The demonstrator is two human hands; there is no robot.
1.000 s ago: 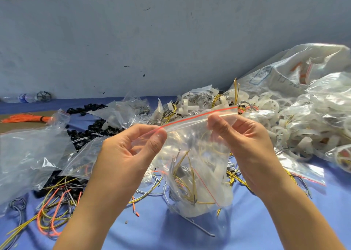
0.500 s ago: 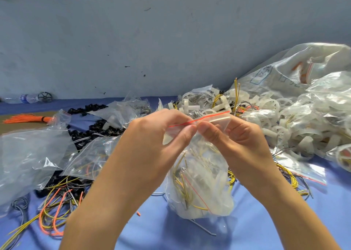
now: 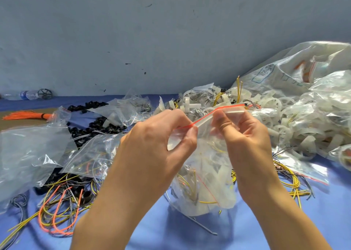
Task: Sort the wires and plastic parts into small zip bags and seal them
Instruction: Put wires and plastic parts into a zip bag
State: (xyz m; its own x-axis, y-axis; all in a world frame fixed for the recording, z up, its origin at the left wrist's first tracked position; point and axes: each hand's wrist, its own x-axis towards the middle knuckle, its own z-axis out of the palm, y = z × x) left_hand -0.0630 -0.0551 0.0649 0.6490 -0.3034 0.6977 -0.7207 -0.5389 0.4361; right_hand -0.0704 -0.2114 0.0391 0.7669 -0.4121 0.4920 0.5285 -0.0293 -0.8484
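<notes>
I hold a small clear zip bag [image 3: 207,185] upright over the blue table; it contains thin yellow wires and white plastic parts. Its red-edged zip strip [image 3: 218,111] runs slanted between my hands. My left hand [image 3: 163,135] pinches the strip near its left end between thumb and fingers. My right hand [image 3: 245,133] pinches the strip towards its right end, thumb in front. The bag's bottom rests on or just above the table.
Empty and filled zip bags [image 3: 28,154] lie at left, over loose yellow and orange wires [image 3: 60,211] and black parts [image 3: 95,124]. A heap of white plastic rings [image 3: 296,128] and a big sack [image 3: 296,75] fill the right. A wall stands behind.
My left hand slid right along the zip strip to meet the right hand, then the right hand moved right along the strip. The bag lifted slightly.
</notes>
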